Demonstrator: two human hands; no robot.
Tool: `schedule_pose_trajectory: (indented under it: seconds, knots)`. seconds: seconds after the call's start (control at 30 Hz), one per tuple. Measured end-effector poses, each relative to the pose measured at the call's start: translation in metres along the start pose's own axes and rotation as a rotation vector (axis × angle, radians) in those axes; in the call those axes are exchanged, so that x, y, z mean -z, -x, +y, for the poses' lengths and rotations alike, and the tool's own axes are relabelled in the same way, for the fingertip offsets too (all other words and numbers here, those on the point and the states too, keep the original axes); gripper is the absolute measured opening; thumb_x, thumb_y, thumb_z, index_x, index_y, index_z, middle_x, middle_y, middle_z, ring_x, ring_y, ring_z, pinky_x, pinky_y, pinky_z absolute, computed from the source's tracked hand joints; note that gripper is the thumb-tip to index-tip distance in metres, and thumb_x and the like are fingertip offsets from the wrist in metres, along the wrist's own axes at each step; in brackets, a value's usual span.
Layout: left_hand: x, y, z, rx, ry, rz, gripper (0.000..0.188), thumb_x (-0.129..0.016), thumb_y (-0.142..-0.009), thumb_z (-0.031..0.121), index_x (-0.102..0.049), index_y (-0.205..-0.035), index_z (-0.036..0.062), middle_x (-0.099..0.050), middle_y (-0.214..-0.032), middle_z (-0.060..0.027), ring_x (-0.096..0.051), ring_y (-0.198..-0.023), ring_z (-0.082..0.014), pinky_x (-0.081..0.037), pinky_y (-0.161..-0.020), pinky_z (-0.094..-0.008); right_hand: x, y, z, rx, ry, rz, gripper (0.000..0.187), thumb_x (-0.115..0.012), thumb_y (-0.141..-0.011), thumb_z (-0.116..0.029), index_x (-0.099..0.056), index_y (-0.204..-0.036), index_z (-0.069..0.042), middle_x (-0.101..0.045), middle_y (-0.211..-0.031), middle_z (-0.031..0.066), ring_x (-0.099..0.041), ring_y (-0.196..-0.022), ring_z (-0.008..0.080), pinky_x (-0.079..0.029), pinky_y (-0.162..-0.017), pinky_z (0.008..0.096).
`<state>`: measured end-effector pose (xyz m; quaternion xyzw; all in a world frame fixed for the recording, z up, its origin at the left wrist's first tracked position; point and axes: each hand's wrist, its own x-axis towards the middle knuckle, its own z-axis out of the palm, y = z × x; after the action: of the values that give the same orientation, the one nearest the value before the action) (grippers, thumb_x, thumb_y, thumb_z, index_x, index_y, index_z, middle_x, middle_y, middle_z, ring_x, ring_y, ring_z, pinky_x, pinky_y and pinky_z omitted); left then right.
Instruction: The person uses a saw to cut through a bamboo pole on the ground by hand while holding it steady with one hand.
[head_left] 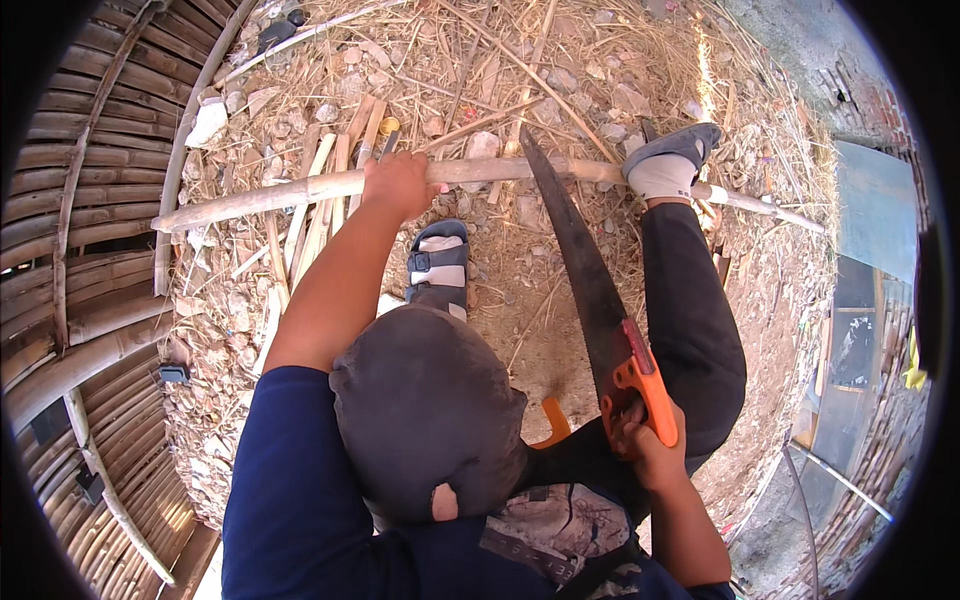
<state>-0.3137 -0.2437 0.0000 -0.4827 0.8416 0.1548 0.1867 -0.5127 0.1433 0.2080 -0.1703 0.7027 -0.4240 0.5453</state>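
My left hand (398, 184) grips a long pale bamboo pole (270, 198) that lies across the ground from left to right. My right hand (640, 440) holds the orange handle of a hand saw (585, 280). Its dark blade slants up and its tip meets the pole near the middle. My right foot in a grey shoe and white sock (668, 160) presses on the pole to the right of the blade. My left foot in a sandal (437, 262) stands on the dirt below the pole.
Split bamboo strips (320, 200) lie under the pole among straw, stones and debris. A curved woven bamboo wall (80, 250) fills the left side. Boards and a brick edge (870, 330) stand at the right.
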Motion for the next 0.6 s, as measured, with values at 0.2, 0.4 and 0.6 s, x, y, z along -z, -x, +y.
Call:
schedule_pose_trajectory:
  seconds: [0.2,0.4,0.6]
  knots:
    - [-0.012,0.003,-0.003,0.001,-0.024,0.066,0.061,-0.059,-0.098,0.062,-0.062,-0.131,0.0104,-0.067,-0.130,-0.0109,-0.059,-0.129,-0.0304,-0.040,-0.110,-0.0555,-0.032,-0.076,0.007,0.061,0.071,-0.035,0.005,-0.049,-0.084,0.000,-0.048,-0.083,-0.005,-0.048,-0.068,0.0023,-0.047,-0.055,0.0098,-0.053,-0.076,0.0292]
    - [-0.006,0.001,-0.010,-0.011,-0.005,0.040,0.061,-0.059,-0.099,0.061,-0.062,-0.132,0.0101,-0.067,-0.130,-0.0118,-0.059,-0.129,-0.0310,-0.040,-0.110,-0.0559,-0.017,-0.033,-0.003,0.056,-0.012,-0.036,0.005,-0.052,-0.082,0.000,-0.049,-0.082,-0.005,-0.049,-0.069,0.0015,-0.049,-0.056,0.0109,-0.053,-0.080,0.0298]
    - [-0.010,-0.001,-0.001,0.003,-0.020,0.042,0.061,-0.059,-0.100,0.061,-0.062,-0.132,0.0097,-0.067,-0.131,-0.0125,-0.059,-0.130,-0.0317,-0.040,-0.111,-0.0555,0.004,-0.028,0.010,0.067,-0.023,-0.063,0.006,-0.052,-0.083,0.001,-0.050,-0.081,-0.005,-0.051,-0.069,0.0022,-0.048,-0.056,0.0107,-0.053,-0.087,0.0310]
